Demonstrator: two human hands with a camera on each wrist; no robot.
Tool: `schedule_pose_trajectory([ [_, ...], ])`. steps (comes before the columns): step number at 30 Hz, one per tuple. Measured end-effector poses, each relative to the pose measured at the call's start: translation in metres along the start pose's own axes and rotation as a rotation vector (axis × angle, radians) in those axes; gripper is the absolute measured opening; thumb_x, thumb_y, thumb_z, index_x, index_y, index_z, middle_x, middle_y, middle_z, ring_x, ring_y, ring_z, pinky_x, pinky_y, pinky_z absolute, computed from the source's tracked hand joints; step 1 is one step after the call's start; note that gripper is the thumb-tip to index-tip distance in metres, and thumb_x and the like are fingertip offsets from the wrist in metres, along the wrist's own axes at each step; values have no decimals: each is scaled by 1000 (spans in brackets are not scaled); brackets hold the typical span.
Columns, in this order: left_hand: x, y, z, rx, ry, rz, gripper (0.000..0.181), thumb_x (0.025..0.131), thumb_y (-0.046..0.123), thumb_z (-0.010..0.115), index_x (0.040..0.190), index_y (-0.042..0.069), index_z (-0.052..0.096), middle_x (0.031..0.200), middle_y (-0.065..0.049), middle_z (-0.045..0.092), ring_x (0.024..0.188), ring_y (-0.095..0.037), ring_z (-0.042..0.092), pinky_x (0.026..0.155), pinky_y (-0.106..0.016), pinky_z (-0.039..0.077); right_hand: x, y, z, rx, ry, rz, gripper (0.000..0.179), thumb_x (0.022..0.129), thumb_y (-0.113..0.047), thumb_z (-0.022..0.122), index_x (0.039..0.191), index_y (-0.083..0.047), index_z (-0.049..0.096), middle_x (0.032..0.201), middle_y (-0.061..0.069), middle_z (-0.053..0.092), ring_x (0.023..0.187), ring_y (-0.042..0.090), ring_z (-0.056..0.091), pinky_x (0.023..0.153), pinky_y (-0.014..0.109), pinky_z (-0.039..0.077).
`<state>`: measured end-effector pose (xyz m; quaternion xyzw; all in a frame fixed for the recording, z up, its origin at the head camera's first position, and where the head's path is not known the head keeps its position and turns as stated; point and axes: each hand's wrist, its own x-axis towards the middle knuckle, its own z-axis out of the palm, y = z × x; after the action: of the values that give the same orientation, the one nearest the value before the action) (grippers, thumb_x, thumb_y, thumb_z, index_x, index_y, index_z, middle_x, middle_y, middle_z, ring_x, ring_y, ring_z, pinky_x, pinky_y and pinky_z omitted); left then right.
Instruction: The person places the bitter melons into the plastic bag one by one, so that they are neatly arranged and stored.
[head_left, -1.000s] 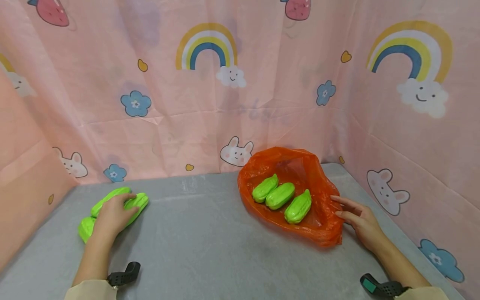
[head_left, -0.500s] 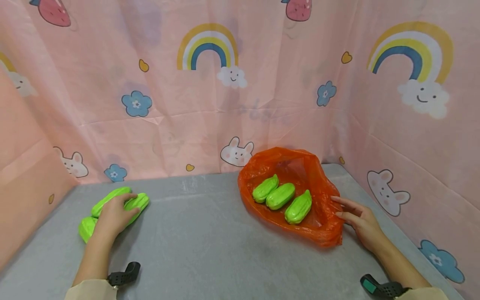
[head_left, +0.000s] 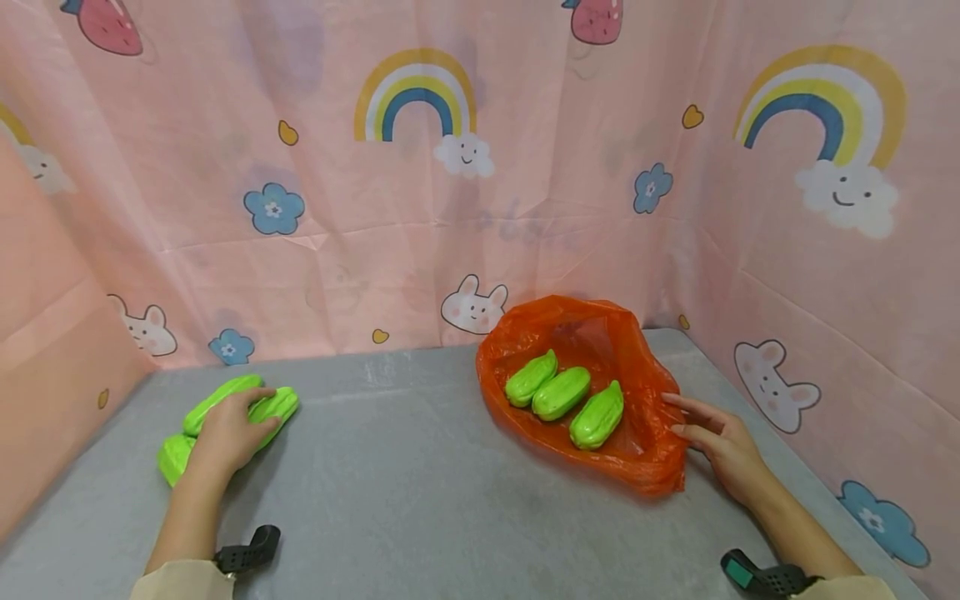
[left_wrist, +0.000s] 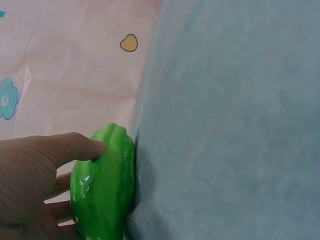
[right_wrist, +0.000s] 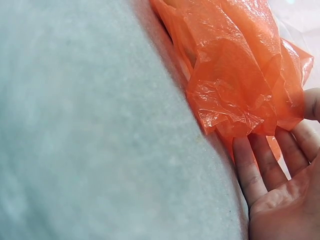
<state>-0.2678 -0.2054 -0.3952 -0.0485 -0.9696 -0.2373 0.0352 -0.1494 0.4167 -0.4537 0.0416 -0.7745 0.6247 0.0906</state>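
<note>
My left hand (head_left: 228,433) grips a bright green ridged gourd (head_left: 276,404) at the table's left side. In the left wrist view the thumb lies across the top of this glossy gourd (left_wrist: 105,185), and fingers show behind it. Two more green gourds lie beside that hand, one above it (head_left: 217,402) and one lower left (head_left: 174,458), partly covered. My right hand (head_left: 723,450) holds the right edge of an orange plastic bag (head_left: 645,471), some fingertips hidden by the film in the right wrist view. Inside the spread bag lie three green gourds (head_left: 561,393), stem ends mostly upward.
The grey table (head_left: 390,483) stretches between the two hands. A pink printed cloth (head_left: 330,275) hangs behind it and along both sides, close to the bag's far edge. Black bands with camera mounts (head_left: 251,550) sit on the wrists.
</note>
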Motion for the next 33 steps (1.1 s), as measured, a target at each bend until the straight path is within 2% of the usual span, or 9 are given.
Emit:
schedule_pose_trajectory([
  [6,0,0,0,4,23,3,52,92,15,69,138,-5,55,147,-37,44,135,-57,39,108,-70,36,0,0,0,4,-3,-2,39,102,-7,55,140,-7,60,121,-27,66,105,-7,63,82,15,56],
  [15,2,0,1,4,81,41,52,90,15,69,136,-6,57,141,-36,51,129,-56,47,103,-68,40,1,2,-1,-22,8,4,39,102,-8,56,140,-8,60,120,-29,65,104,-7,63,82,15,56],
  [33,0,10,2,-49,158,109,48,88,18,69,132,-2,63,130,-31,62,122,-50,55,97,-64,45,1,2,-1,-10,5,-4,39,102,-8,56,141,-6,59,121,-28,66,104,-6,64,82,15,56],
])
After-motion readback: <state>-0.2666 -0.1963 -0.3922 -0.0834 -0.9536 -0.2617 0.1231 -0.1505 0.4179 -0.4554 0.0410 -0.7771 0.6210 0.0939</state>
